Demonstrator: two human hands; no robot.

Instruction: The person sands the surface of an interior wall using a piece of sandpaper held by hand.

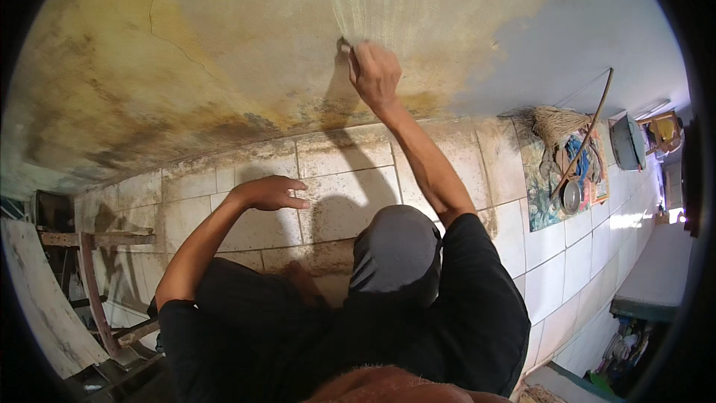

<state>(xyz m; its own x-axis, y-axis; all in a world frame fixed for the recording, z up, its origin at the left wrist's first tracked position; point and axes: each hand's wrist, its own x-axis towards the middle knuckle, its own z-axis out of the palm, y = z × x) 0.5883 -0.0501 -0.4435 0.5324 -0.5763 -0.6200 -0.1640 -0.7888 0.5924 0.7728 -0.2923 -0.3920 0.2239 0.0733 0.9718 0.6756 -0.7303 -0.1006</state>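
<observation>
My right hand [377,73] is up against the stained, yellowed wall [251,50], fingers curled and slightly blurred. It appears closed on a small object [345,48], of which only a pale tip shows at the thumb side; what it is I cannot tell. Light streaky scrape marks [369,3] fan upward on the wall above the knuckles. My left hand [269,192] hovers over the tiled floor [341,201] with its fingers apart and nothing in them. Brown dust and flakes lie on the tiles along the wall's foot.
A wooden frame [86,285] and a pale board [50,302] stand at left. On the right, a patterned mat [540,218] bears a straw broom [559,123], a stick [593,117], cloths and a metal bowl [571,197]. Beyond is a grey basin [626,143].
</observation>
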